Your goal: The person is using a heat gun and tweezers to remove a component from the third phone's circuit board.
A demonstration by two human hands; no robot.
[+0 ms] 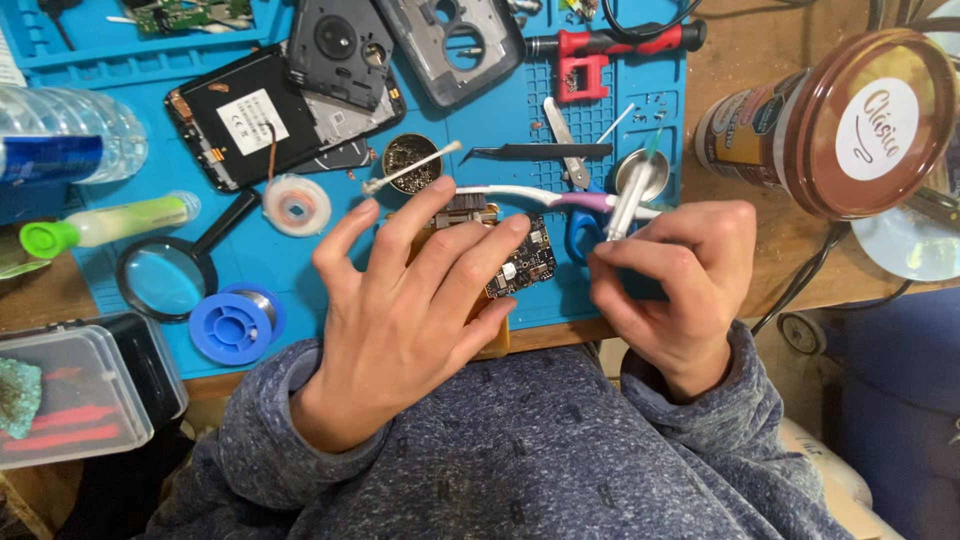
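left hand (415, 300) on circuit board (522, 266)

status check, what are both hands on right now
Left hand flat on small circuit board, pinning it. Right hand holding syringe upright. Toothbrush lies just behind board.

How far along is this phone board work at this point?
Done: phone opened, back covers off. In hand: left hand steadies the circuit board; right hand holds a small syringe beside it. Left: board still out, phone unassembled.
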